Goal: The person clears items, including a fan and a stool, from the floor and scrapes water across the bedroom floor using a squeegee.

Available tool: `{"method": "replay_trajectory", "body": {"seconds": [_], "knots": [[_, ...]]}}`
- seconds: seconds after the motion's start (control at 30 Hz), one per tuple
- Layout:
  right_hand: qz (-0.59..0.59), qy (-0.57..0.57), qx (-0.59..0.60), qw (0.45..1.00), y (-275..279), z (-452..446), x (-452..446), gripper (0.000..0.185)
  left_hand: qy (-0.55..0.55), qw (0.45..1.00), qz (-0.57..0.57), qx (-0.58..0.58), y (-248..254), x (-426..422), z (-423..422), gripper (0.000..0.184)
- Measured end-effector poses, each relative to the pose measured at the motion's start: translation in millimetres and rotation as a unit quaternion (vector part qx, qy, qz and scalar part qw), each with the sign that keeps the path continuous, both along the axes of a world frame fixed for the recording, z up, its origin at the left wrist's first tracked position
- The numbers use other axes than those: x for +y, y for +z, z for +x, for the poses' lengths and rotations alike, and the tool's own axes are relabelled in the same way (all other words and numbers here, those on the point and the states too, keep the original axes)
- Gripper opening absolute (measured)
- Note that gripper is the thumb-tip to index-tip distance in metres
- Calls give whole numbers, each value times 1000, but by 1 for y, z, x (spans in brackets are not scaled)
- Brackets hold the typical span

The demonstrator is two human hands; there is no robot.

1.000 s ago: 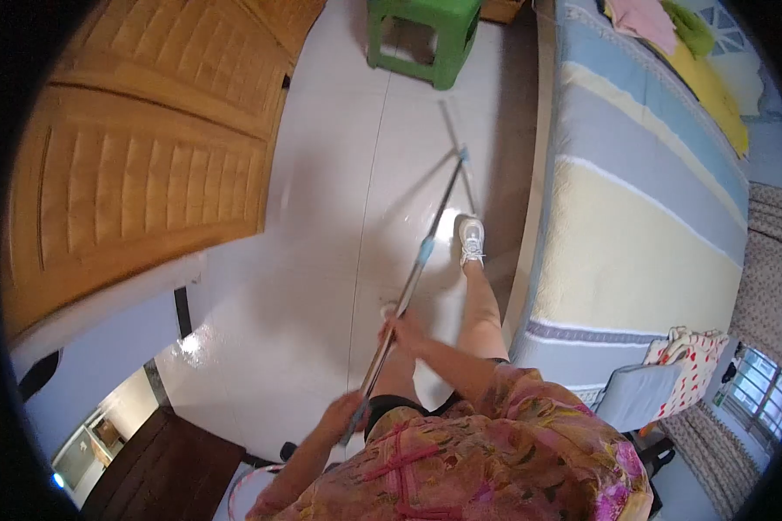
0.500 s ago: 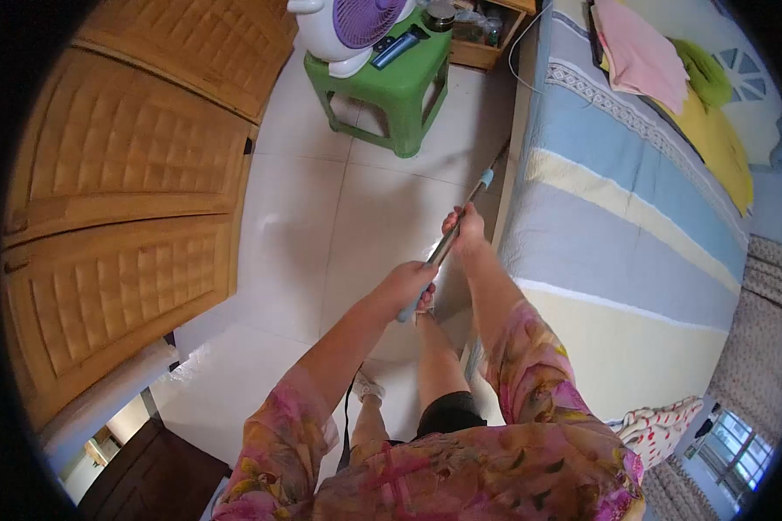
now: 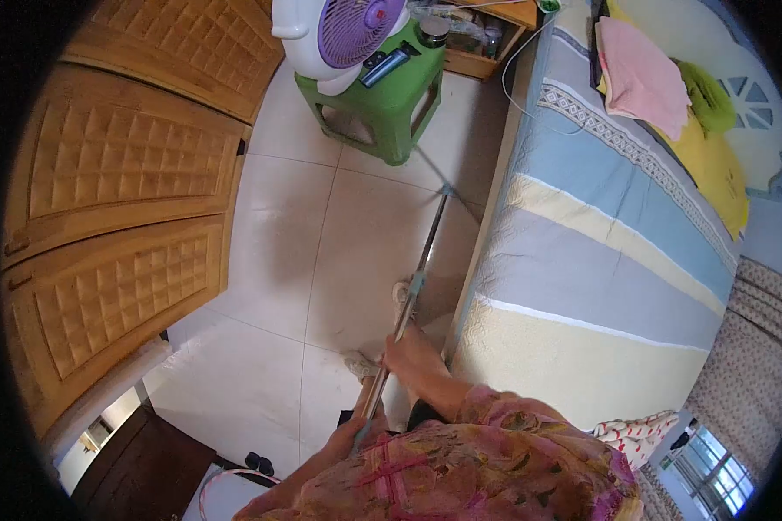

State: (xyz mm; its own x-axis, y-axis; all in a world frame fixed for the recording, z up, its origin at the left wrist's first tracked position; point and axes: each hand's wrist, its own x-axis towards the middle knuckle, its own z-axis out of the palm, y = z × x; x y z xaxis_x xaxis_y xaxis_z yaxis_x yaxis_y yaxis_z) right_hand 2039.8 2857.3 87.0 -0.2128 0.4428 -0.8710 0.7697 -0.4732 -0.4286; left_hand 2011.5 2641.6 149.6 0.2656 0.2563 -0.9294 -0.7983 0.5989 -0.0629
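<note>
A long metal pole (image 3: 427, 247) with light blue joints slants down from the floor beside the bed toward my body. At its far end, a thin flat head (image 3: 446, 188) lies on the tiles between the green stool and the bed. My right hand (image 3: 401, 347) is wrapped round the middle of the pole. Lower down, close to my shirt, my left hand (image 3: 346, 434) grips the end of the handle.
A green stool (image 3: 391, 113) carries a white and purple fan (image 3: 347, 39), a shaver-like device and a jar. Wooden cabinets (image 3: 122, 174) line the left. The striped bed (image 3: 582, 260) fills the right, with pink and yellow cloths. A cable hangs over its edge.
Both hands have come back toward my body with the pole, whose head has come out from the bed's edge onto the open floor near the stool.
</note>
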Motion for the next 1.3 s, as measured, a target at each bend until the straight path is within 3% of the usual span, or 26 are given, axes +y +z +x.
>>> {"method": "replay_trajectory", "body": {"seconds": [0.07,0.13,0.17,0.2,0.23,0.27,0.33,0.37,0.43,0.5,0.53,0.57,0.6,0.63,0.67,0.7,0.8,0.9,0.93,1.0,1.07,1.1,1.2,1.23,1.3], "knots": [[47,68,67,994,71,-3,11,30,16,998,-40,37,34,6,-4,30],[26,-2,125,992,46,8,-3,28,-6,999,-23,48,33,11,-5,35],[-19,-39,146,988,-6,22,-11,28,-36,998,17,42,12,17,-8,37],[-82,-188,101,973,-47,20,-7,29,-66,995,59,34,-7,31,-13,39],[-140,-333,52,931,-93,18,3,31,-69,983,92,144,-29,59,-12,37],[-119,-319,85,936,-94,8,37,32,-110,981,102,124,-56,84,-23,32],[0,-216,134,967,-186,5,113,38,0,989,149,20,-75,161,-50,28],[33,-162,95,982,-155,-16,147,39,63,989,130,41,-68,197,-54,24],[73,-22,121,990,-206,-10,178,36,137,965,195,-110,-98,220,-56,26],[-33,-34,67,997,-225,0,175,34,133,977,152,-67,-111,189,-33,27],[-13,-25,6,1000,-220,6,149,33,130,981,135,-44,-109,173,-20,28],[8,-15,-54,998,-207,16,105,32,107,984,138,-21,-96,148,-15,28],[-10,-83,-52,995,-204,24,61,34,83,986,142,4,-81,114,-15,28],[-24,-152,-50,987,-201,33,18,36,78,995,42,-45,-76,78,-11,23],[-36,-175,-50,983,-182,31,-17,36,37,998,41,-29,-71,43,-10,24],[-55,-175,-57,981,-148,23,-46,35,67,996,22,-57,-58,10,-14,25],[-118,32,-72,990,37,-33,-69,35,84,992,-76,-52,3,-57,-30,25],[-290,-190,27,937,-78,14,-214,39,53,996,-69,23,49,-113,-33,27],[-330,-184,25,925,-87,17,-239,40,13,996,-64,63,83,-115,-41,28],[-417,-141,20,898,-70,3,-265,42,33,991,-98,90,123,-122,-48,29],[-456,-100,0,884,-43,-26,-259,41,152,973,-164,62,142,-130,-48,30],[-472,-81,-9,878,-33,-39,-254,40,197,970,-135,39,133,-145,-44,31],[-583,35,24,812,-95,-49,-242,44,280,958,-58,-15,110,-170,-45,34],[-445,191,8,875,-33,-65,-187,47,280,959,-46,-14,123,-158,-55,35],[-470,164,-71,864,-174,-70,-152,61,282,959,-35,-4,142,-133,-76,38]]}}
